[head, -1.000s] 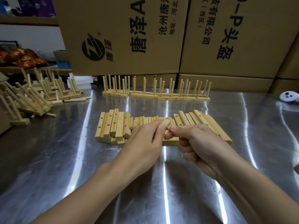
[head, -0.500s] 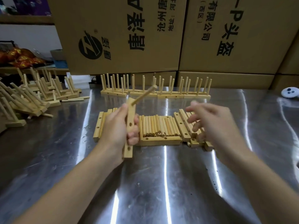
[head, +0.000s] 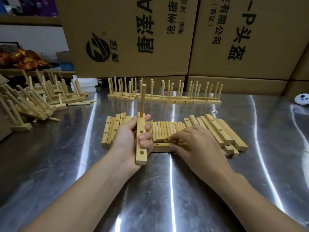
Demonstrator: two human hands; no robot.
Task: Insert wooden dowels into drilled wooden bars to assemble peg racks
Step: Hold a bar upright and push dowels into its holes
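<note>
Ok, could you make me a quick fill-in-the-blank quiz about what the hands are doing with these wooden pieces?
The left hand grips a drilled bar holding ___ upright dowel.
The bar also shows ___ empty holes.
The right hand touches the pile of loose ___.
Finished racks stand before the cardboard ___.
Missing: one, two, dowels, boxes.

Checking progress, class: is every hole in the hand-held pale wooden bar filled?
No: the pale wooden bar shows two empty holes.
</note>
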